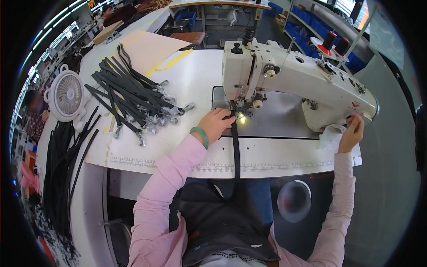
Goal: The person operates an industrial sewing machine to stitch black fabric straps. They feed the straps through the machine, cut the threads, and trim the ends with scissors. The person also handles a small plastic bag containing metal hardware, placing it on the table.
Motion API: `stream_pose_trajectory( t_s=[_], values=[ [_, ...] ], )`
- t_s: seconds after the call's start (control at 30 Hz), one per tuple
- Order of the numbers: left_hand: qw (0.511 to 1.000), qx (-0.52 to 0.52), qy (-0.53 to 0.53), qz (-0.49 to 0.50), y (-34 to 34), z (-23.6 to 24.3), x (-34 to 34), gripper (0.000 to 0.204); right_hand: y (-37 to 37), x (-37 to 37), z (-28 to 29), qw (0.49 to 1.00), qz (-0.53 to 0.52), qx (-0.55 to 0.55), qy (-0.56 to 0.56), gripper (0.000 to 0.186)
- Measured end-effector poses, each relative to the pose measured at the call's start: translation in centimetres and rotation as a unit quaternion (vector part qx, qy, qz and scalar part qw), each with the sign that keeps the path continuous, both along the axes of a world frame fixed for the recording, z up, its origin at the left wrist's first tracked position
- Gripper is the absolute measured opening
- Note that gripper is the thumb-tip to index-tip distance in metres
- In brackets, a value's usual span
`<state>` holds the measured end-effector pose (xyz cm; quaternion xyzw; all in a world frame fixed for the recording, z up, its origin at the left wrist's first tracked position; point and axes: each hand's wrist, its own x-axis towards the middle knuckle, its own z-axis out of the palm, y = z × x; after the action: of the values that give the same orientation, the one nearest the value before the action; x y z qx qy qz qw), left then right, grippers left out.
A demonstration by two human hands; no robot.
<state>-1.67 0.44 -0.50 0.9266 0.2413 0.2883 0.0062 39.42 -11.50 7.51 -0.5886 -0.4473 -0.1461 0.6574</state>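
Observation:
My left hand [213,125], with a green bangle on the wrist, grips a flat black strap [236,158] just under the sewing machine's lit needle area [240,111]; the strap hangs down over the table's front edge. My right hand [351,132] is closed at the right end of the white sewing machine [342,98], beside a white cloth [331,135]; what its fingertips hold is too small to make out. Left of the machine lies a pile of black straps [125,91] with clear-wrapped fittings at their ends.
A white fan [65,93] stands at the left, above loose long black strips [58,169]. A pink sheet [153,46] lies on the table [191,71] behind the straps. Thread spools [329,41] stand behind the machine, with blue-bin shelves [302,42] beyond. People work at the far left.

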Motion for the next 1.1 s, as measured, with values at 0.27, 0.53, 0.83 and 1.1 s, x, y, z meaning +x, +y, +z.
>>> stream_pose_trajectory(
  t_s=[0.27,0.53,0.83,1.1],
  values=[
    [1.0,0.01,-0.01,-0.008,-0.2,0.0,-0.1,0.033,-1.5,-18.4,-2.6,0.781,0.409,-0.119,-0.457,0.016],
    [0.999,0.01,-0.022,-0.025,-0.2,0.1,0.0,0.032,1.3,-21.8,-5.1,0.713,0.534,-0.157,-0.426,0.025],
    [0.993,-0.098,-0.059,-0.013,-0.1,1.1,-0.9,0.025,0.9,-22.3,-4.4,0.714,0.534,-0.183,-0.413,0.023],
    [0.939,-0.208,-0.065,0.266,11.4,1.2,2.2,0.046,1.0,-22.1,-3.6,0.748,0.537,-0.203,-0.334,0.038]
  ],
)
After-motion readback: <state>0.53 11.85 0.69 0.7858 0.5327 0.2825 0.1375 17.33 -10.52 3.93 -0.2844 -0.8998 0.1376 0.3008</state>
